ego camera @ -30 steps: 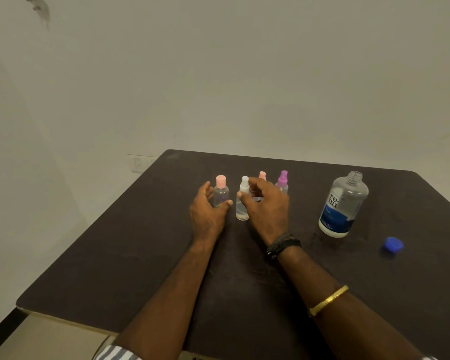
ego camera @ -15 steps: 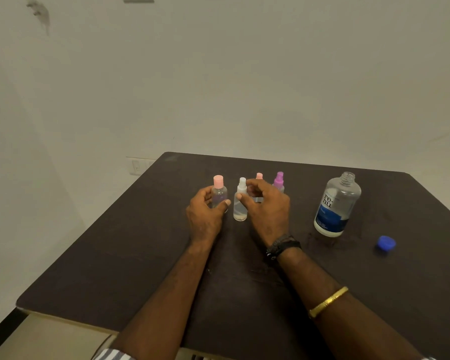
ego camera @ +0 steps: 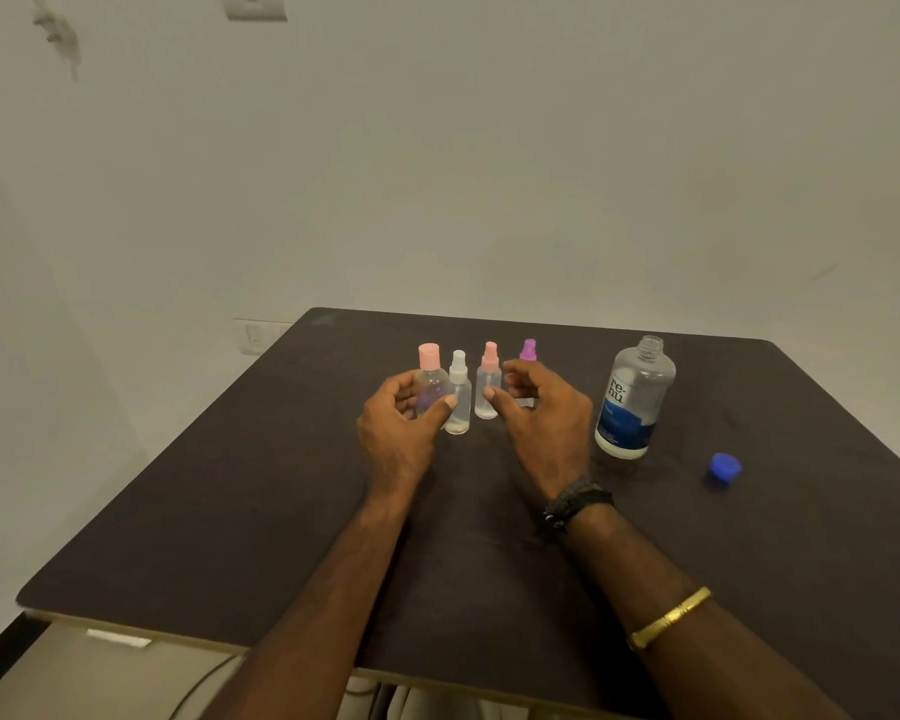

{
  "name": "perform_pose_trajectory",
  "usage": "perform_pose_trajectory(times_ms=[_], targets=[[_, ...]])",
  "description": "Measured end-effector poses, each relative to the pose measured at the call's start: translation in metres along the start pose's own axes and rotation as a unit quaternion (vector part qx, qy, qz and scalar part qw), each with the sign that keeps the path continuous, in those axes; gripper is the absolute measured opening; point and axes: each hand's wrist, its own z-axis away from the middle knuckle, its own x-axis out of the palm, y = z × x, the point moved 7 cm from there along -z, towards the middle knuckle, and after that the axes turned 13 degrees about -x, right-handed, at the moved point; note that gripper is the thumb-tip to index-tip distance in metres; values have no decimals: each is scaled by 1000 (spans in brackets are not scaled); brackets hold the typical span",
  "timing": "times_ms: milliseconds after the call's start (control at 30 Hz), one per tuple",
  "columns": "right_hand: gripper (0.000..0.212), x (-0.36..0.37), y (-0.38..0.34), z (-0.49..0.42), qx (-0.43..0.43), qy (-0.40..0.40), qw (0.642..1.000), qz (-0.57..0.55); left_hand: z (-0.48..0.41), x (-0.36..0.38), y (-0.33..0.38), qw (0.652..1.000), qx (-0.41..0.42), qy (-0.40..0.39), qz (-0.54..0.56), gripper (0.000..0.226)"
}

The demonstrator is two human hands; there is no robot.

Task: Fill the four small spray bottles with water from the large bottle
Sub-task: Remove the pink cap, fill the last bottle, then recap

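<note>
Four small bottles stand in a row at the table's middle: a pink flat-capped bottle (ego camera: pixel 430 374), a white spray bottle (ego camera: pixel 460 389), a pink spray bottle (ego camera: pixel 489 379) and a purple spray bottle (ego camera: pixel 528 350). All four have their tops on. My left hand (ego camera: pixel 398 433) hovers just in front of the pink flat-capped bottle with fingers loosely curled, its thumb tip by the white bottle. My right hand (ego camera: pixel 544 423) hovers in front of the pink and purple spray bottles, fingers also loosely curled. Neither hand grips anything. The large clear bottle (ego camera: pixel 635 397) with a blue label stands uncapped to the right.
A blue cap (ego camera: pixel 724 467) lies on the dark table (ego camera: pixel 230 511) right of the large bottle. The wall rises close behind the table's far edge. A wall socket (ego camera: pixel 253 335) sits left of the far corner.
My right hand has shifted right, from the white spray bottle to in front of the pink and purple ones. My left hand has stayed by the pink flat-capped bottle.
</note>
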Motion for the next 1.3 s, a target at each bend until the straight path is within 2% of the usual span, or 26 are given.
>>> perform_pose_trajectory(times_ms=[300,567,900,1067,1300], targets=[[36,-30,3,7,-16,24,1000,4,27,33,17,998,41,-54,4,53],[20,-60,8,15,-37,66,997,-21,45,77,16,987,47,-150,-19,55],[24,-77,22,17,-37,65,997,-18,59,107,19,967,81,-240,-41,51],[27,-77,29,17,-5,57,998,-37,64,111,10,959,88,-260,-65,54],[25,-83,31,20,16,64,996,-55,66,115,7,959,66,-273,-45,56]])
